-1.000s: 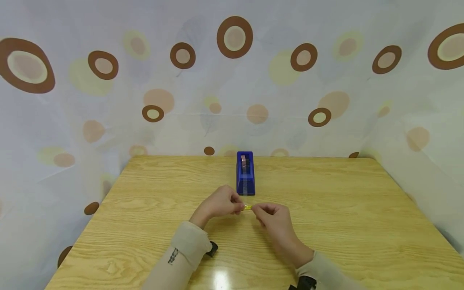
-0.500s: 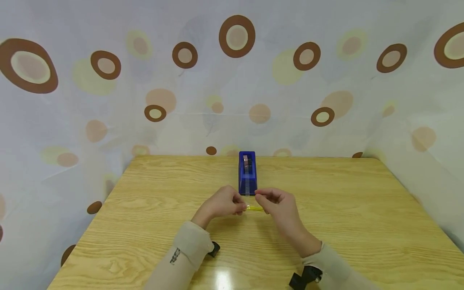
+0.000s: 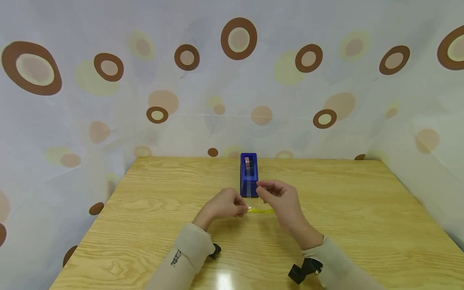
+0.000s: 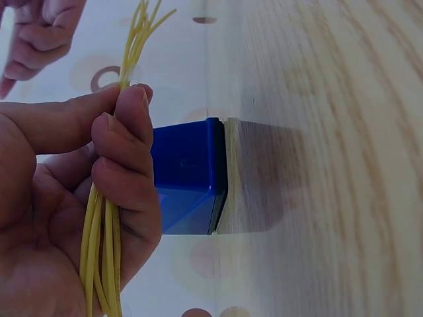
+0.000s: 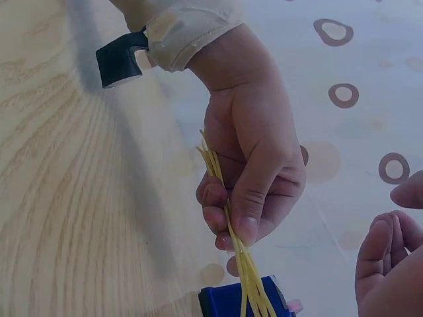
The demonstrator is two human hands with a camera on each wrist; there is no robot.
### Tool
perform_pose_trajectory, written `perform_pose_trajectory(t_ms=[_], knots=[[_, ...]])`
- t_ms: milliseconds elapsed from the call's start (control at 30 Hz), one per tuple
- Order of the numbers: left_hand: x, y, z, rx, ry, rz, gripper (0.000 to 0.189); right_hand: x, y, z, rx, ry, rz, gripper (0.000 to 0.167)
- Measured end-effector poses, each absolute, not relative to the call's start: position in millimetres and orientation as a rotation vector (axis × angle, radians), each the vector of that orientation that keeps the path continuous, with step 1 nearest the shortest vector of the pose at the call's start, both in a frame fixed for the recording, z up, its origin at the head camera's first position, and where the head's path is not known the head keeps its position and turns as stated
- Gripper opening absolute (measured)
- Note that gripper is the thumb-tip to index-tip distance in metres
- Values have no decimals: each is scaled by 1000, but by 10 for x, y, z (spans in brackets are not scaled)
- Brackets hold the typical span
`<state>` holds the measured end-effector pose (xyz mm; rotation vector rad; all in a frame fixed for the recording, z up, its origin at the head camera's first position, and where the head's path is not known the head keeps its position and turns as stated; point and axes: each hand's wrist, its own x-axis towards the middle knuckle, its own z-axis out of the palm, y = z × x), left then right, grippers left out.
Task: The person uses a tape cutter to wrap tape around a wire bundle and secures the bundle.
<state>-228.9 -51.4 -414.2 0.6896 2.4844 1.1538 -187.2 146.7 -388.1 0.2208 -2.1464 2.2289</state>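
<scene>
My left hand (image 3: pixel 225 204) pinches a bundle of thin yellow wires (image 3: pixel 262 210) between thumb and fingers, in front of a blue tape dispenser (image 3: pixel 249 177). In the left wrist view the wires (image 4: pixel 100 244) run down across the palm, and their loose ends fan out above the fingertips. A small shiny, see-through patch, apparently clear tape (image 4: pixel 129 70), shows on them just above the pinch. My right hand (image 3: pixel 284 201) hovers at the dispenser's front right, thumb and index finger slightly apart, with nothing visible between them. A clear strip of tape hangs at the dispenser's front.
The dispenser stands on a wooden table (image 3: pixel 344 209), towards the back edge. Behind and at both sides hangs a white cloth (image 3: pixel 232 84) with brown rings and pale dots. Black camera mounts (image 3: pixel 298 274) sit on both wrists.
My right hand has let go of the yellow wires and moved up and forward to the dispenser's right side. More of the bundle shows now. My left hand keeps its hold, almost still.
</scene>
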Motion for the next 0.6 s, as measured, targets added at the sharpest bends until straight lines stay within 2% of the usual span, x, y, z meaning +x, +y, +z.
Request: perform_pose_trajectory(t_ms=[600], knots=[[-2310, -527, -4183, 761, 2490, 1157, 18, -2148, 1505, -3917, 286, -2196, 2265, 37]])
